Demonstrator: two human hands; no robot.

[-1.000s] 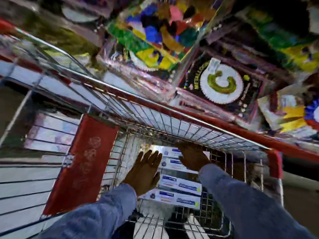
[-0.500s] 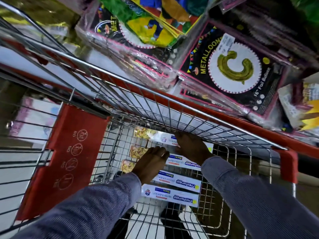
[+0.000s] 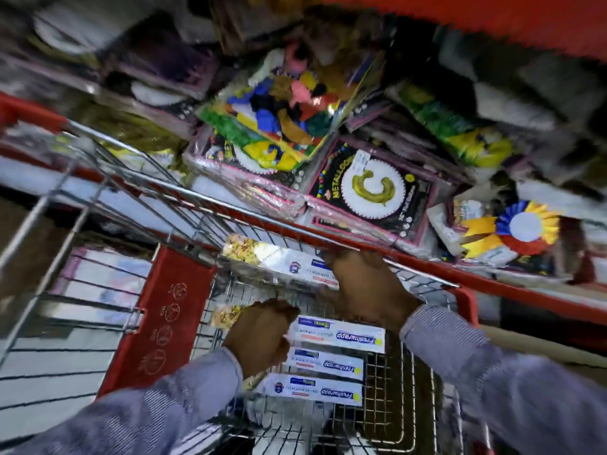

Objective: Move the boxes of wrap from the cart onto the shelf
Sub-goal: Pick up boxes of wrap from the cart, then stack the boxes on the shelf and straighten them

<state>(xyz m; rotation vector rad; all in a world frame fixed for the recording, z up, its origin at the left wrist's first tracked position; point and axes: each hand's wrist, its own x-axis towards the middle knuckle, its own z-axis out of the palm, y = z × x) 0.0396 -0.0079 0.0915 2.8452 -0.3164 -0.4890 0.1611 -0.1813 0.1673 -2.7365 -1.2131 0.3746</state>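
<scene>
Two hands lifting wrap boxes inside the cart

The right hand (image 3: 368, 287) grips the raised top box (image 3: 279, 262) near the cart rim (image 3: 230, 208); the left hand (image 3: 262, 336) closes on a second box (image 3: 341, 334). Two more boxes (image 3: 315, 389) lie below.

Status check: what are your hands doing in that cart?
Right hand gripping top wrap box, raised to cart rim. Left hand closed on another box. Shelf ahead crowded.

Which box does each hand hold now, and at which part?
The right hand grips the raised white wrap box at its right end. The left hand is closed around the left part of a second white box, lower in the cart.
</scene>
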